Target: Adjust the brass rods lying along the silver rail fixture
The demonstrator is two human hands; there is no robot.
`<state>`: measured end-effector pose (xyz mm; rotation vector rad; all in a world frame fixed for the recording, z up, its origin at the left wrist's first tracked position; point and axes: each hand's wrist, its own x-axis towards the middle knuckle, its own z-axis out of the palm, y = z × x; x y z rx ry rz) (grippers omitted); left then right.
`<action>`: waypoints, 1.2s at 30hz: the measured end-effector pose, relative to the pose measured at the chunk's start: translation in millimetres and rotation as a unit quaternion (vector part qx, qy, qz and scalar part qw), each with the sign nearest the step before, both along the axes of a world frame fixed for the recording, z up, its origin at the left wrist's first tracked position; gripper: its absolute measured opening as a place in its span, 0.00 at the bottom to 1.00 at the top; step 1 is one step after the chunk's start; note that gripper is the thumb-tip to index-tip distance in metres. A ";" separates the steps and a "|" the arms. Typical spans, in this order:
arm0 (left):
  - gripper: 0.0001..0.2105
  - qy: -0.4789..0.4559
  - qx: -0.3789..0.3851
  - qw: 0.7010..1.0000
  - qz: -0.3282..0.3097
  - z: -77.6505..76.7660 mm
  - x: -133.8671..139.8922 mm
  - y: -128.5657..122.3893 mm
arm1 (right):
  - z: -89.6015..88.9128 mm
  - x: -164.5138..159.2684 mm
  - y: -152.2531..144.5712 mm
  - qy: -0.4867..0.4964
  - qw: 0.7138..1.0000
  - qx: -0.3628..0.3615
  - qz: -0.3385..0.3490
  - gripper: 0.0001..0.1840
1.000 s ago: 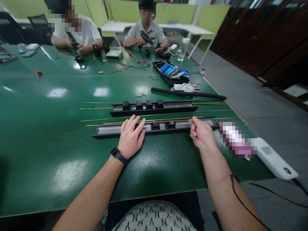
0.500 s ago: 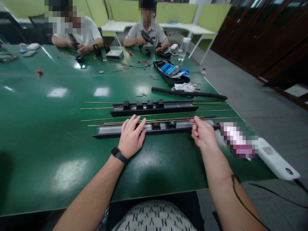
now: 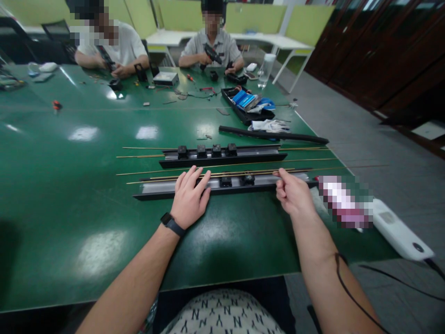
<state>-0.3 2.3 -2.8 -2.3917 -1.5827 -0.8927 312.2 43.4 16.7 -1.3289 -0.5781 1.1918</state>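
Observation:
A long black channel (image 3: 157, 187) with a pale inner face lies across the green table in front of me. My left hand (image 3: 190, 192) rests over its left half with the fingers spread. Small black blocks, one of them a block (image 3: 248, 179) near the middle, sit in the channel between my hands. Thin brass-coloured rods (image 3: 231, 174) run lengthwise along it and pass under my left fingers. At the channel's right part my right hand (image 3: 294, 190) is closed, thumb and forefinger pinched beside the rods. What the pinch holds is too small to make out.
Behind lies a second black channel (image 3: 222, 160) with several blocks and rods. Farther back are a black strip (image 3: 271, 134), white gloves (image 3: 269, 125) and a black tray (image 3: 229, 98). A white device (image 3: 399, 229) lies at the right edge. Two people (image 3: 212, 53) work across the table.
My right hand has shifted very slightly to the left, its pinch still closed. My left hand stays in place on the channel.

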 end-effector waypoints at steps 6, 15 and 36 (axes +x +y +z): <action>0.23 0.001 0.000 1.000 0.000 -0.1 0.0 0.2 | 1.7 -0.7 -0.9 0.008 1.000 -0.006 0.003 0.12; 0.24 0.008 0.004 1.000 0.002 -1.2 0.0 0.5 | 4.2 -2.4 -0.8 0.034 0.999 -0.008 -0.004 0.08; 0.24 -0.006 -0.006 1.000 0.000 -0.8 -0.4 0.3 | 0.6 1.8 2.1 0.004 0.999 0.010 -0.036 0.14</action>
